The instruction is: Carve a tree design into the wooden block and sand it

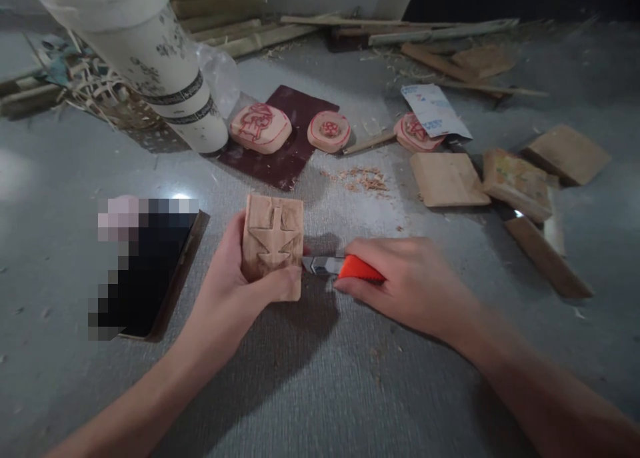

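Observation:
My left hand (pixel 240 271) grips a small wooden block (pixel 265 213) at its left side and lower edge, thumb across the front. The block stands tilted toward me, and its face carries carved lines shaped like a character or arrow. In my right hand (pixel 410 278) is a utility knife (pixel 363 269) with an orange-red handle, fingers closed around it. Its metal blade points left and its tip meets the block's right edge; whether it cuts in, I cannot tell.
Several round carved wooden pieces (pixel 329 131) with red patterns lie behind, some near a dark red sheet (pixel 285 161). Wood shavings (pixel 367 178) are scattered. Blank blocks (pixel 447 178) lie right, a phone (pixel 160 278) left, and a tall white patterned cup (pixel 145 65) back left. Bamboo strips (pixel 240 35) line the back.

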`<state>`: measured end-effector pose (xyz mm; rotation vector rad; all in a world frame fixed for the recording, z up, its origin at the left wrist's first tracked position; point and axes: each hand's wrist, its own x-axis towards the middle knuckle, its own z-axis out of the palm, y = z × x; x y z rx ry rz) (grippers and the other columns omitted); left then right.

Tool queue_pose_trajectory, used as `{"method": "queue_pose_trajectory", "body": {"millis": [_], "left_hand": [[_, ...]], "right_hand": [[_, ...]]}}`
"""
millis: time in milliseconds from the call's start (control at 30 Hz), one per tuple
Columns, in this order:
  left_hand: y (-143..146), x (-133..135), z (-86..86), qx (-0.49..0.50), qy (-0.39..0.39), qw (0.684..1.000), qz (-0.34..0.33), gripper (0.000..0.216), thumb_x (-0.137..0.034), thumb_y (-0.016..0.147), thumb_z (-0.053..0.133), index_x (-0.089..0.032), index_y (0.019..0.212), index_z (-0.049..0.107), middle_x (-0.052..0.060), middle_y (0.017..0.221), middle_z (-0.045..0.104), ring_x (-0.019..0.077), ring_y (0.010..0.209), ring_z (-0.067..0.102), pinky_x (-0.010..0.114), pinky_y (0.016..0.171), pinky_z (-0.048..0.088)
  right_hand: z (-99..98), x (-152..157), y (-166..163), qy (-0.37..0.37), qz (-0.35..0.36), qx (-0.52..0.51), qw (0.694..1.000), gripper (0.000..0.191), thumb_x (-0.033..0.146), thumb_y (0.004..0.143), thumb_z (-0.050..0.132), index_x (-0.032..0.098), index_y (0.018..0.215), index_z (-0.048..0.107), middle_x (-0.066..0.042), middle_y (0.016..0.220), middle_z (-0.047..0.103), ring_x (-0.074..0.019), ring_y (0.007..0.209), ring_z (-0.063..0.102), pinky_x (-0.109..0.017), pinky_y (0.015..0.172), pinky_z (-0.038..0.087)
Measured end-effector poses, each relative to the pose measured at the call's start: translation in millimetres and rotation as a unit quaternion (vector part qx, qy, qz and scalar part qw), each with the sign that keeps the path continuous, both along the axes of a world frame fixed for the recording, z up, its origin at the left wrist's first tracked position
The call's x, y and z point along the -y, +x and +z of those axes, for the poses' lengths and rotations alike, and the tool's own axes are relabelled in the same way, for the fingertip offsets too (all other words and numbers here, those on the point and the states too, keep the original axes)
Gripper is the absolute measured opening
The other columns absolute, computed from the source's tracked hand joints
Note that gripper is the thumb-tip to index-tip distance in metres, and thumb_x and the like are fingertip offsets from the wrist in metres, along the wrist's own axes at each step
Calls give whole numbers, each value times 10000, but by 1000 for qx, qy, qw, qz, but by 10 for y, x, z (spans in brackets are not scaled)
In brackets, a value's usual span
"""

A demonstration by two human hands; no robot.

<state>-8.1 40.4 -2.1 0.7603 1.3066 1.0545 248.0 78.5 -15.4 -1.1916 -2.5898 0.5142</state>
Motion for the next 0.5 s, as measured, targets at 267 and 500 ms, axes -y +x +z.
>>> {"method": "queue_pose_trajectory", "body": {"millis": [267,500], "left_hand": [[24,23,88,-38,11,999,-12,757,-102,717,916,-276,1387,610,40,1101,832,283,1002,803,309,764,642],[31,43,49,-93,23,995,-7,865,-103,727,928,-312,1486,568,20,1125,821,282,1013,801,329,803,640]], "right_hand": [[37,53,-45,-9,-15,21,1000,553,703,1149,481,222,1002,712,-23,807,756,-195,682,656,-356,631,312],[56,73,-63,-20,-19,39,999,538,707,1144,487,232,976,676,-12,783,730,-197,679,652,-355,636,306]]}}
